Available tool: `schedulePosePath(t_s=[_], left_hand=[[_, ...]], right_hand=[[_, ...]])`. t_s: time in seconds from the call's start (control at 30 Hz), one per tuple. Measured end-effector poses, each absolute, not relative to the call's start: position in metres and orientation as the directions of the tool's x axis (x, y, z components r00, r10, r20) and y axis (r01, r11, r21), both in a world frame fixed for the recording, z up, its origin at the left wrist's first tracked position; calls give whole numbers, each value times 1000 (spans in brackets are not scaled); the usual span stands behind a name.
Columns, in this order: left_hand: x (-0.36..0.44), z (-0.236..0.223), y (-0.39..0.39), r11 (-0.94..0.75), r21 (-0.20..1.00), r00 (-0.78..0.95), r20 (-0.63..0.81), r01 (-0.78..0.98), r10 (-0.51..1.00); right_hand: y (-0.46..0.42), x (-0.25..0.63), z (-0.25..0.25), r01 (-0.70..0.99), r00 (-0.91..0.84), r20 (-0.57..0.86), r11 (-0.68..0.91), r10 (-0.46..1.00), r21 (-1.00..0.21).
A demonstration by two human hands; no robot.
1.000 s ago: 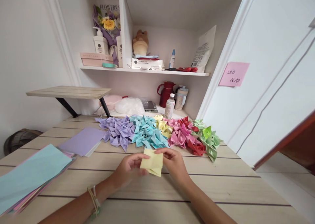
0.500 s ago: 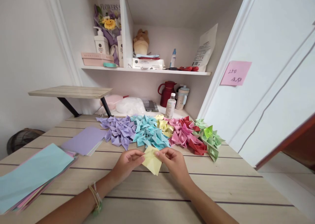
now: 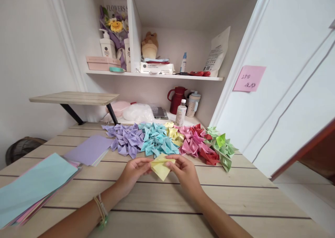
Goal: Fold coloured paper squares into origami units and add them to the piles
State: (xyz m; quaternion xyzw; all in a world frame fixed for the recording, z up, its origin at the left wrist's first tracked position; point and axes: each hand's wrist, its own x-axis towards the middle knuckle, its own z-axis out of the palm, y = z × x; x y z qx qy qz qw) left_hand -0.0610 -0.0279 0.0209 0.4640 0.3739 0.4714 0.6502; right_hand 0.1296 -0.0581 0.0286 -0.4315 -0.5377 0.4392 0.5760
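Slatted worktop (image 3: 235, 203); pink note (image 3: 250, 78), "250", right of yellow paper (image 3: 162, 169); paper's corner toward wearer, left fingers (image 3: 145, 167) and right fingers (image 3: 172, 166) pinching sides.

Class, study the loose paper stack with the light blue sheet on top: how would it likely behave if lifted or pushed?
The paper stack would probably slide apart, since its coloured edges are uneven and no binding shows. The sheets look thin, so one lifted by a corner would likely droop. Lying flat on the table, it seems unlikely to tip or roll.
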Motion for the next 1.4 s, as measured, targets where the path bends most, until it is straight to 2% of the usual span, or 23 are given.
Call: schedulePosePath(t_s=[0.1, 0.2, 0.33, 0.47, 0.6, 0.7, 0.83, 0.93, 1.1, 1.27, 1.4], left_hand=[[-63, 25, -27, 89, 950, 244, -14, -298, 970], [-64, 26, -27, 72, 963, 270, 1, -259, 963], [-62, 24, -29, 15, 986, 232, 24, -165, 972], [-60, 24, -31, -57, 985, 229, 94, -163, 969], [-57, 21, -32, 29, 982, 376, 44, -187, 925], [-56, 18, -33, 39, 983, 390, 35, -178, 920], [-60, 17, -32, -130, 990, 314, 138, -46, 939], [-63, 15, -30, -156, 986, 304, 132, 54, 944], [-60, 19, -35, -128, 992, 349, 119, 2, 929], [-59, 28, -42, -207, 959, 318, 139, 192, 938], [-59, 30, -44, -291, 915, 323, 196, 280, 926]], right_hand=[[-55, 132, 29, -33, -28, 210, 209, 977, -977], [-55, 134, 30, 24, -6, 229, 229, 973, -973], [-56, 133, 29, -13, 26, 247, 248, 969, -969], [-55, 130, 24, 2, 2, 277, 277, 961, -961], [-54, 130, 21, 94, -20, 251, 251, 968, -963], [-56, 131, 20, 230, -36, 264, 265, 964, -936], [-59, 131, 23, 434, -85, 449, 439, 890, -787], [-61, 130, 25, 470, -114, 497, 487, 860, -736], [-65, 126, 26, 437, -180, 483, 510, 857, -741], [-66, 125, 24, 506, -167, 410, 435, 897, -745], [-66, 126, 26, 562, -222, 409, 459, 885, -689]])
